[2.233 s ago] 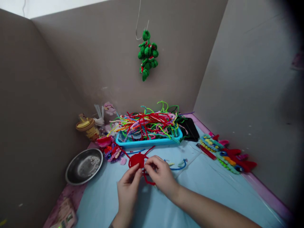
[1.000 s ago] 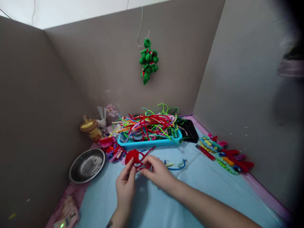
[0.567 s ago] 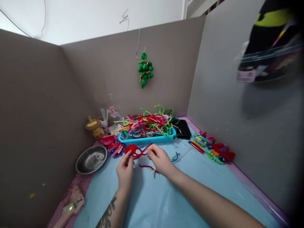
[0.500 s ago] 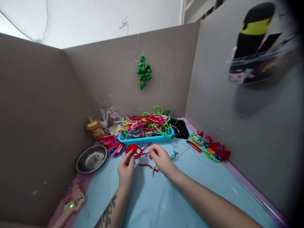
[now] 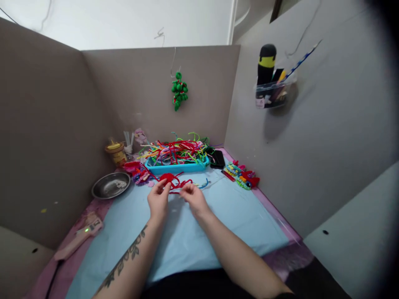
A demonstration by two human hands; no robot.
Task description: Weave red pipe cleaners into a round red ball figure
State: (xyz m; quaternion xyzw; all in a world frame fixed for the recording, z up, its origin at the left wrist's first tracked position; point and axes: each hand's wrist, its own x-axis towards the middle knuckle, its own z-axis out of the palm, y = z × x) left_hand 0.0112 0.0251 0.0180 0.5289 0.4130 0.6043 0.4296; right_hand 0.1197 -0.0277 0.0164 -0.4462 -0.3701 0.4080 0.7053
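My left hand (image 5: pixel 158 199) pinches the edge of a red fuzzy yarn piece (image 5: pixel 167 177) between thumb and fingers. Thin red strands trail from that piece toward my right hand (image 5: pixel 195 198), whose thumb and fingertips are pressed together. What they grip, if anything, is too small to make out. Between the hands, a short red strand (image 5: pixel 174 192) appears to lie on the blue table cover (image 5: pixel 187 245). Just beyond the right hand is a loose blue strand (image 5: pixel 204 184).
Behind the hands stands a blue tray (image 5: pixel 177 168) heaped with colourful fuzzy strands. At left are a metal bowl (image 5: pixel 99 189) with small white bits and a pink glue gun (image 5: pixel 79 241). A red pen (image 5: pixel 228 176), black phone-like object (image 5: pixel 217 159) and colourful yarn pieces (image 5: pixel 241 175) lie right.
The view has shifted, showing more of the table's near side. My right hand has come closer to the left, which still holds the red piece.
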